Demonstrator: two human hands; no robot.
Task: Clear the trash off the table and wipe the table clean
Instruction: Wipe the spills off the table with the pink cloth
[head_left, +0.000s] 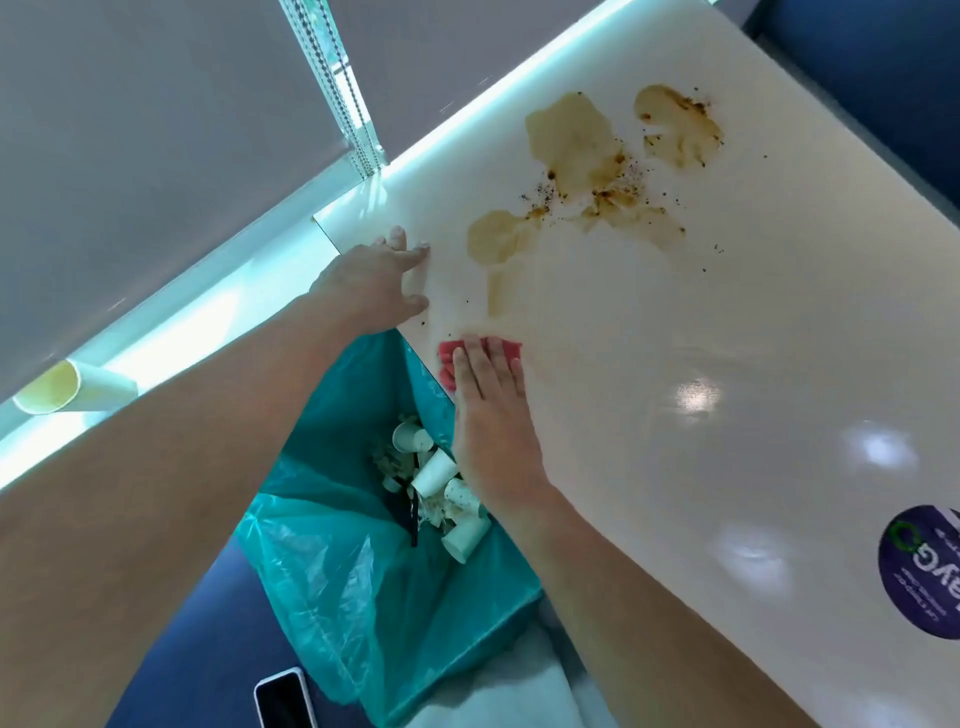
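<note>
Pink cloth (483, 358) under flat right hand (491, 415).

A phone (285, 699), a round purple sticker (919, 571), hanging bead chains (349, 104)

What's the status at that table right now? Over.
Left hand flat on table edge. Right hand presses pink cloth flat. Brown spill ahead, not yet wiped. Nothing between cloth and spill.
</note>
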